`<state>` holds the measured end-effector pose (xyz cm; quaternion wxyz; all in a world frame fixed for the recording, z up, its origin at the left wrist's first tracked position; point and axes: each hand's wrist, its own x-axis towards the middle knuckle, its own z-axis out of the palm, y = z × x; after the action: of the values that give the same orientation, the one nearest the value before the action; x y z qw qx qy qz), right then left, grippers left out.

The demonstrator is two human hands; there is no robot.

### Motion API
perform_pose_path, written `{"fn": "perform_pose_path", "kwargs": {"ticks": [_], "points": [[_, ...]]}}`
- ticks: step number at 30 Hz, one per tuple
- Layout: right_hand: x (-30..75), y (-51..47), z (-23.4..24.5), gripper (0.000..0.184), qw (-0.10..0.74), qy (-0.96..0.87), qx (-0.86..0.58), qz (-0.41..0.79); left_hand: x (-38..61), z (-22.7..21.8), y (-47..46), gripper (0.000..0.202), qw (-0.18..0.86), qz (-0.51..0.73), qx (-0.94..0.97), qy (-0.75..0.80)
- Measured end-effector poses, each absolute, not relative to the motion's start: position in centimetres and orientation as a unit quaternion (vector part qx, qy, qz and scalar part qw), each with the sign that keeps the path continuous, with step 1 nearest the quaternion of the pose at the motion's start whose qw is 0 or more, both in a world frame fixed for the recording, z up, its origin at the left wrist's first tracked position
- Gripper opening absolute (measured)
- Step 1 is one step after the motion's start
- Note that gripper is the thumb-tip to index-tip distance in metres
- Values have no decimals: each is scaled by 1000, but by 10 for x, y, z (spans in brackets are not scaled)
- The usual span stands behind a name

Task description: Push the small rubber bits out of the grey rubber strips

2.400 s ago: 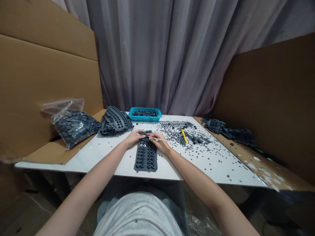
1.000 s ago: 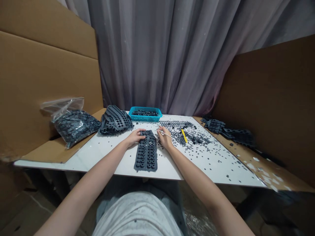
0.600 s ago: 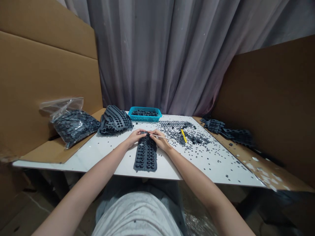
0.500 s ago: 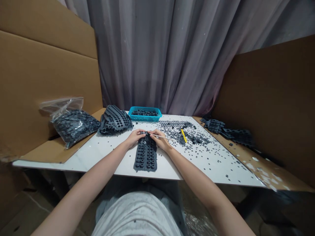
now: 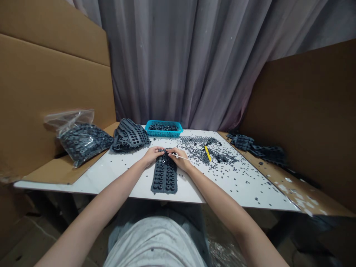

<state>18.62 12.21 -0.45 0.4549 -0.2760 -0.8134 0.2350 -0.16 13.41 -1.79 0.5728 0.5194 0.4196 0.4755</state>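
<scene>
In the head view, your left hand (image 5: 152, 155) has thumb and fingers at the far left edge of the dark grey, rubbery-looking sheet with raised rings (image 5: 167, 178), likely to steady it; whether they pinch it, I cannot tell. Your right hand (image 5: 180, 158) grasps a thin white stick (image 5: 181, 157), its tip over the sheet's far end, probably for fine control. The sheet lies lengthwise before you on the white, smooth tabletop (image 5: 107, 174), presumably for easy reach.
</scene>
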Motion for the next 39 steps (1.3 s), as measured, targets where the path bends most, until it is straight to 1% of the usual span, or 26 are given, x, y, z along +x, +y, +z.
{"fn": "perform_pose_path", "kwargs": {"ticks": [5,14,18,22,23,27,30,33,39], "points": [[185,125,-6,12,421,-849,-275,163,-2,-18,135,22,571,472,520,425],[178,126,-12,18,416,-853,-297,105,-1,-17,135,24,568,462,525,434],[177,129,-13,19,437,-826,-332,125,-1,-16,133,23,570,463,529,425],[187,133,-7,16,489,-760,-405,140,-2,-16,132,24,571,467,529,419],[191,133,-5,16,503,-746,-412,141,-2,-16,133,30,571,470,527,418],[198,130,0,18,546,-713,-401,180,-2,-17,134,62,571,484,522,408],[196,126,2,19,541,-720,-380,211,-2,-15,133,71,564,495,530,395],[191,120,5,19,526,-746,-337,230,0,-12,130,71,557,498,546,378],[187,112,10,20,508,-771,-278,265,2,-8,126,56,540,505,570,359]]}}
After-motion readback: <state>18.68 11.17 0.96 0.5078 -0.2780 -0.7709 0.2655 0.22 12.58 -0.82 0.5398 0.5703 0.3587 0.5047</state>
